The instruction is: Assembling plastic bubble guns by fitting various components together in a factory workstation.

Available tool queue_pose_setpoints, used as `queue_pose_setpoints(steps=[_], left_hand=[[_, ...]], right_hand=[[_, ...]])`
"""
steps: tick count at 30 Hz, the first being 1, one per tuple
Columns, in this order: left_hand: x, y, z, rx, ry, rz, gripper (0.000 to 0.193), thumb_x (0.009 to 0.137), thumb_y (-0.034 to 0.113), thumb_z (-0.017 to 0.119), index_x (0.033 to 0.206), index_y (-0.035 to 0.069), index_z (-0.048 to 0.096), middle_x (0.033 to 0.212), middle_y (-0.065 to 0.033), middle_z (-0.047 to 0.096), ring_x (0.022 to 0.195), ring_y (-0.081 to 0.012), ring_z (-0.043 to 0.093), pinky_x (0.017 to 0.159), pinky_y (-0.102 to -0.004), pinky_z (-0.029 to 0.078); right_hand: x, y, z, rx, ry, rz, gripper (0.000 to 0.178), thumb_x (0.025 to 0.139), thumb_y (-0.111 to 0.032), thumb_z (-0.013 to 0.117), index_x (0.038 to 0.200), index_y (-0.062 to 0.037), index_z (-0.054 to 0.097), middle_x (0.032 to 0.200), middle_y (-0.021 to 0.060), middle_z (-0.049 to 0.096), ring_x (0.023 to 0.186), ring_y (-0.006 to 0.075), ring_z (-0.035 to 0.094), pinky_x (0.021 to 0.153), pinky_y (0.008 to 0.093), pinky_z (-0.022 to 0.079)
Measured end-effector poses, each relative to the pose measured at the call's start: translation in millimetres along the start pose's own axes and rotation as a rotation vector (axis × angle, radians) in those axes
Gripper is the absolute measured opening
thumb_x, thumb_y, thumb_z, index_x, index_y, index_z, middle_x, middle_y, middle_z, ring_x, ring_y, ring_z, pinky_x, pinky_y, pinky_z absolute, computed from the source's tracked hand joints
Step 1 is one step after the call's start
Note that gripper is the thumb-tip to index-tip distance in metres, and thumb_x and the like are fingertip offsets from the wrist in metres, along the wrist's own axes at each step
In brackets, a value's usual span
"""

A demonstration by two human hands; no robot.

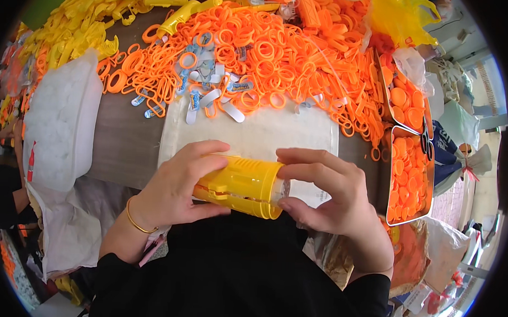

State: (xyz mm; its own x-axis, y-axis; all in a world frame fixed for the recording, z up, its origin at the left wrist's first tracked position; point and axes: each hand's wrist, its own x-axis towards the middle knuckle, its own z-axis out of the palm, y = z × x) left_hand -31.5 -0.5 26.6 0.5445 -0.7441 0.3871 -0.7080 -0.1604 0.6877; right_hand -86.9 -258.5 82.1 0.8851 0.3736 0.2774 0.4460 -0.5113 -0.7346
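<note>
Above the near edge of a pale board (238, 136) lies a yellow plastic cylinder (239, 183), held sideways with a ribbed top and a lengthwise seam. My left hand (179, 181) wraps round its left end, thumb below and fingers above. At the right end a clear plastic piece (281, 189) shows inside or against the rim; which of the two I cannot tell. My right hand (335, 187) has its fingers and thumb closed about that clear piece. Past the board lie white-and-blue stickers (210, 97) and a heap of orange rings and loops (264, 57).
A white translucent tub (63, 122) stands at the left with pale pieces in it. On the right, two trays hold orange round caps (406, 176), with black scissors (426, 140) at their edge. Yellow parts (72, 34) are piled far left, and a yellow bag (404, 18) lies far right.
</note>
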Motion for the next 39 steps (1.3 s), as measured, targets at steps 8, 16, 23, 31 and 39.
queue_pose_setpoints(steps=[8, 16, 23, 31, 39], left_hand=[[12, 5, 4, 0.124, 0.013, -0.046, 0.066, 0.076, 0.042, 0.068, 0.127, 0.005, 0.05, 0.11, -0.014, 0.056, 0.096, -0.03, 0.057, 0.077, -0.0358, 0.05], [21, -17, -7, -0.308, 0.001, -0.201, 0.055, 0.083, 0.039, 0.057, 0.123, 0.0, 0.05, 0.097, -0.0164, 0.059, 0.089, -0.0291, 0.057, 0.076, -0.0353, 0.046], [58, 10, -32, -0.254, -0.28, -0.676, 0.05, 0.091, 0.036, 0.051, 0.122, -0.003, 0.045, 0.1, -0.0215, 0.06, 0.091, -0.0306, 0.062, 0.078, -0.0355, 0.047], [47, 5, -32, -0.353, -0.328, -0.549, 0.06, 0.09, 0.04, 0.057, 0.127, -0.004, 0.041, 0.104, -0.0175, 0.06, 0.095, -0.0239, 0.061, 0.084, -0.0318, 0.047], [34, 3, -28, -0.503, -0.359, -0.543, 0.063, 0.089, 0.041, 0.06, 0.129, -0.003, 0.041, 0.116, -0.0103, 0.055, 0.107, -0.0158, 0.052, 0.092, -0.0294, 0.042]], right_hand=[[11, -3, 0, 0.084, 0.087, 0.14, 0.029, 0.068, -0.003, 0.07, 0.097, -0.001, 0.063, 0.108, 0.0142, 0.063, 0.092, 0.022, 0.065, 0.076, 0.0298, 0.055], [16, 3, 1, -0.22, 0.087, -0.063, 0.026, 0.065, 0.001, 0.072, 0.09, -0.0029, 0.064, 0.1, 0.0122, 0.063, 0.087, 0.0238, 0.065, 0.076, 0.0305, 0.054], [3, 57, 32, 0.813, 0.114, 0.37, 0.056, 0.086, -0.018, 0.064, 0.128, 0.003, 0.034, 0.122, 0.0147, 0.048, 0.113, 0.0229, 0.052, 0.088, 0.0352, 0.047], [-1, 69, 48, 0.673, 0.103, 0.207, 0.066, 0.074, -0.012, 0.078, 0.125, -0.0018, 0.038, 0.125, 0.0139, 0.044, 0.116, 0.0237, 0.05, 0.088, 0.0346, 0.05], [-2, 48, 44, 0.31, 0.192, 0.031, 0.059, 0.064, -0.018, 0.085, 0.112, -0.0082, 0.052, 0.114, 0.0124, 0.045, 0.101, 0.0229, 0.055, 0.072, 0.0289, 0.055]])
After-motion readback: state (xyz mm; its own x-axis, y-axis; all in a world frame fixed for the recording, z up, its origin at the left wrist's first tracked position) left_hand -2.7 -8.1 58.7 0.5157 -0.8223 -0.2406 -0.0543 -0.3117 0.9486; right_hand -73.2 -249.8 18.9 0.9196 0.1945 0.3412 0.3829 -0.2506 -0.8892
